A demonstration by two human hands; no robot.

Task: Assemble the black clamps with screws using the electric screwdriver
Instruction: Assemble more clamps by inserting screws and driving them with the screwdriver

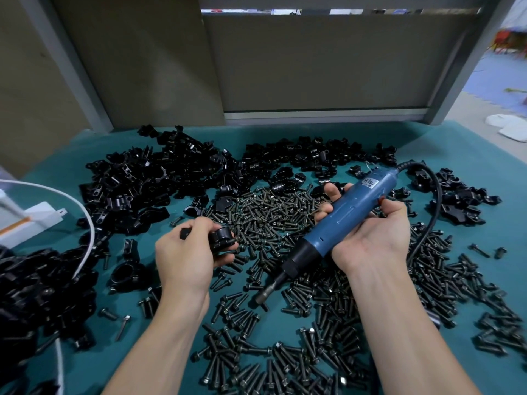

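Black clamp (pixel 221 238), pinched in the curled fingers of my left grip (pixel 185 252), held over the surface (pixel 470 155) left of centre. My right grip (pixel 370 232), palm upturned, wraps fingers and thumb round the blue body of the electric screwdriver (pixel 342 212). The tool's long axis runs on a diagonal, cord end far and right, bit (pixel 263 295) near and left. The bit lies lower than the clamp and to its right, the two apart, and it points past the clamp, not at it. By my judgement the coming move calls for the bit to swing up and leftward into line with the clamp's screw hole. Whether a screw sits in the clamp I cannot tell. Loose screws (pixel 271 215) carpet the surface between and beneath both grips; a heap of loose clamps (pixel 148 178) lies beyond and to the left. The tool's black cord (pixel 436 195) loops off to the right and a white cable (pixel 88 223) curves at far left; neither crosses the path from bit to clamp
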